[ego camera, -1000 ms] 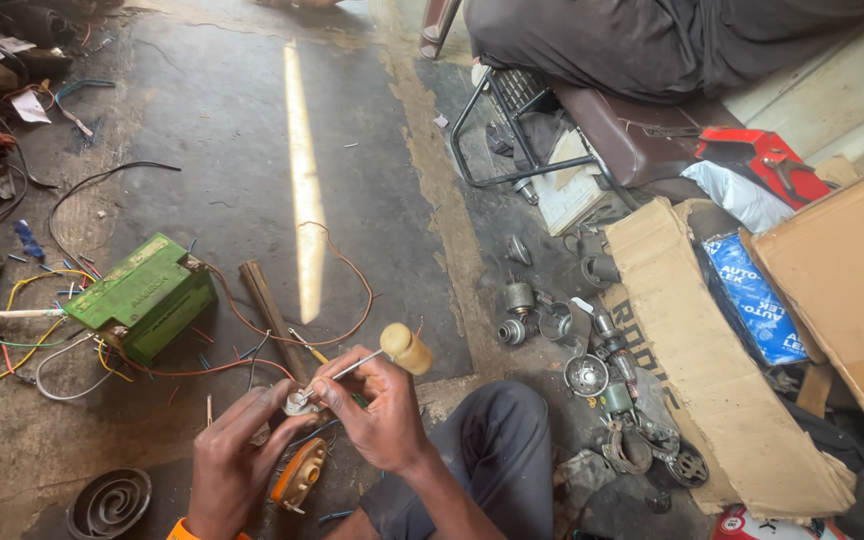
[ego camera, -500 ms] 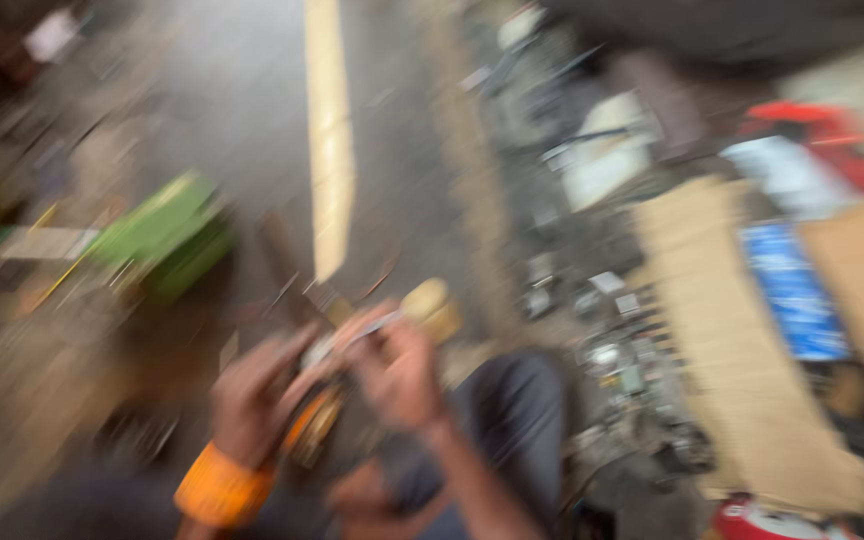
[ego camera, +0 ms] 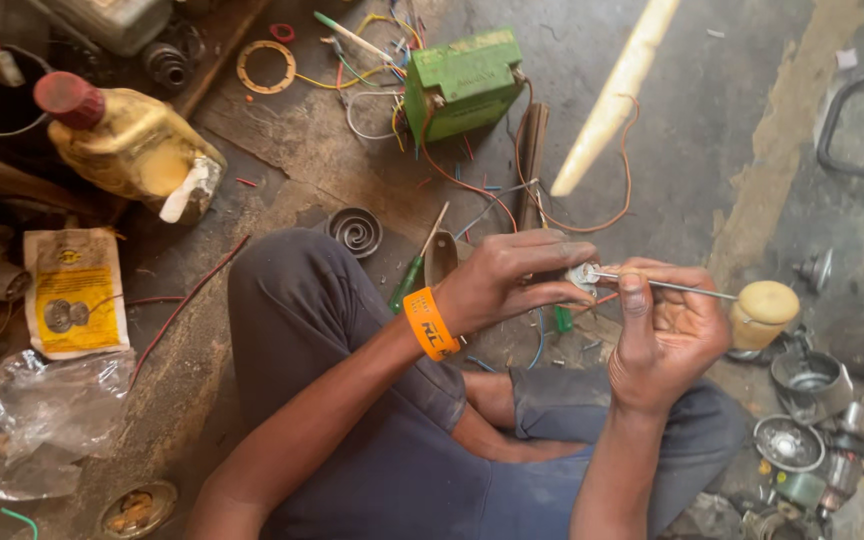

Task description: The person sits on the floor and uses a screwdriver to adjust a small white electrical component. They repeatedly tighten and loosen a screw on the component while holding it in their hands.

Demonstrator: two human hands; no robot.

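Observation:
My left hand, with an orange wristband, pinches a small round metal part at its fingertips. My right hand holds a screwdriver with a thin steel shaft and a cream handle; its tip meets the metal part. Both hands hover above my lap as I sit on the ground in dark trousers. Just behind the left hand lies a green-handled screwdriver.
A green battery box with tangled wires sits ahead. A yellow oil bottle with a red cap stands at left, near a yellow packet and a plastic bag. A coil spring lies by my knee. Metal parts clutter the right.
The camera swung sharply, so the view now looks down from a different angle. Both hands still hold the small part and the screwdriver together, closer over my lap.

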